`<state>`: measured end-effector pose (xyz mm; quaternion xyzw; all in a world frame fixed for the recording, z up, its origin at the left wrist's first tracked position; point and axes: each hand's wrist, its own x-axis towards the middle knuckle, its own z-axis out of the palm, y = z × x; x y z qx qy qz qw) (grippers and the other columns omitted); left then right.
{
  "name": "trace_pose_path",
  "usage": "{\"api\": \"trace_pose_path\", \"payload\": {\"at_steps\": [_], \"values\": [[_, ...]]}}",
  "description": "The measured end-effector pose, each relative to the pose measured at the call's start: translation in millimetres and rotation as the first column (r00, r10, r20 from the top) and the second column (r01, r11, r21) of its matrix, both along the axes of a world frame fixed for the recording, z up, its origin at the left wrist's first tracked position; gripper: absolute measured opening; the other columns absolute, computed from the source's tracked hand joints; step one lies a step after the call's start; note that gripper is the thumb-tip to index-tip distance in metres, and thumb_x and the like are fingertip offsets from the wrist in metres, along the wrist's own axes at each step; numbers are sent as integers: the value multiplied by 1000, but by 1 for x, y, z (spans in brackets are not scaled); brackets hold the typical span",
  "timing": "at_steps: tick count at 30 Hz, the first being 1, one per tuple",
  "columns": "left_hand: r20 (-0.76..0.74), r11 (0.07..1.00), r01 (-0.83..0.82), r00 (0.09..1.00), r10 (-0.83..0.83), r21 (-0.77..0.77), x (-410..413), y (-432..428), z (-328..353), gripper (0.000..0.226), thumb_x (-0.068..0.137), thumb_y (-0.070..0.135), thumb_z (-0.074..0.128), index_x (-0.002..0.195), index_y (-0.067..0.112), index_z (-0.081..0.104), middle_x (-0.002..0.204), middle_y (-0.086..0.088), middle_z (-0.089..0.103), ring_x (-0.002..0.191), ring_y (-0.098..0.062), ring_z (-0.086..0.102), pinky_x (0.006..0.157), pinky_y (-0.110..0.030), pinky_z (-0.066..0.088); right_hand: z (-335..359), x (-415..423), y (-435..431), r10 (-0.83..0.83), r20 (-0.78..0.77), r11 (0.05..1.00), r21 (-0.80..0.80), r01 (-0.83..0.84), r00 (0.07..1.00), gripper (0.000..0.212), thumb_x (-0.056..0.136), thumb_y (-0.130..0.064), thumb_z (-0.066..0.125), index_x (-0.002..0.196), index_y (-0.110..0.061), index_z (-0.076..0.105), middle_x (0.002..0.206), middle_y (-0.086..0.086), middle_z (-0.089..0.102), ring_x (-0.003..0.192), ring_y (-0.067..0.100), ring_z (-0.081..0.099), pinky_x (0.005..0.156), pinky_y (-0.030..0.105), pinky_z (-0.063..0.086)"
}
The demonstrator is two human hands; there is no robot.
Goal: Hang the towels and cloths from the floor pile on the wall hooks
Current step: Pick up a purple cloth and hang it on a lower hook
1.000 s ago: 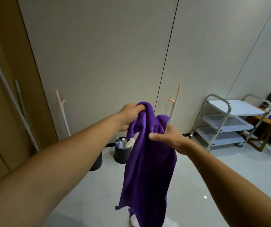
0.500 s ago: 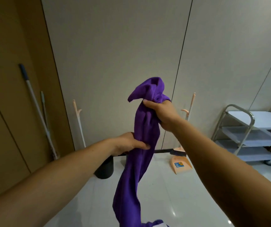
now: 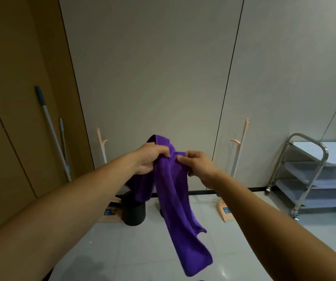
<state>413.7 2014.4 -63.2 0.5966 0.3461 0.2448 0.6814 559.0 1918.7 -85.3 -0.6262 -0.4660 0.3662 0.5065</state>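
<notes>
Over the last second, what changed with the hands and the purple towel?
Half a second ago the right hand held the purple towel high by its top while the left hand gripped lower. Now the right has dropped and the left has risen; both pinch the top edge side by side. Towel never released; black bin and steel trolley unmoved.
</notes>
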Motion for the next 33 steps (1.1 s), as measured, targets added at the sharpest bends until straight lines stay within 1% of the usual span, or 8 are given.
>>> {"api": "trace_pose_path", "payload": {"at_steps": [4,7,15,18,21,24,27,33], "values": [[-403,995,66,915,-32,71,-7,2,-23,21,83,20,59,103,14,55,88,-11,70,78,-28,68,65,-38,55,10,7,-5,-110,-230,986,101,136,967,17,98,-17,53,81,-12,56,65,0,54,56,11,47,56,26,38],[-498,986,165,855,-144,-1,-14,2,-32,23,88,21,54,108,8,54,88,-14,69,71,-29,70,61,-39,57,15,15,-11,-115,-338,980,117,163,934,12,100,-19,50,90,-12,54,70,1,56,59,11,52,59,27,44],[-68,947,-263,965,255,-182,-22,22,-31,13,87,27,59,90,15,63,88,-8,67,73,-24,63,66,-33,52,20,48,-20,-328,-467,911,73,406,821,19,101,-29,49,97,-14,60,87,5,60,77,17,56,72,33,48],[119,958,-86,985,122,-273,-17,15,-13,19,87,26,61,76,12,68,73,-7,68,62,-20,65,61,-30,56,28,48,-15,-412,-458,876,37,481,787,21,98,-26,54,83,-12,59,79,7,60,71,17,58,67,32,51],[157,975,127,983,-98,-185,-13,6,-2,14,83,3,58,94,7,64,93,-13,66,81,-24,64,83,-36,55,38,53,-20,-243,-689,904,96,418,683,30,89,-34,66,95,-5,64,90,14,71,77,24,71,73,36,59],[210,992,45,977,-20,-114,-9,4,6,29,81,-14,43,88,11,55,87,-12,57,80,-24,56,84,-37,48,27,56,-28,-79,-594,968,147,205,801,46,79,-41,72,110,-8,63,99,8,70,88,22,67,70,30,54],[126,996,-29,991,39,-86,-11,4,6,30,77,-13,35,73,15,44,73,-7,45,66,-21,48,65,-30,43,0,48,-30,-131,-413,988,24,155,901,7,89,-17,66,88,-10,64,73,6,62,63,16,52,51,24,42],[-280,959,-150,935,217,241,-30,18,-7,13,90,1,47,84,7,56,77,-9,58,66,-21,59,54,-27,52,11,67,-33,-288,-389,909,177,378,875,21,102,-28,45,91,-19,59,78,-1,65,69,12,62,61,25,49]]}}
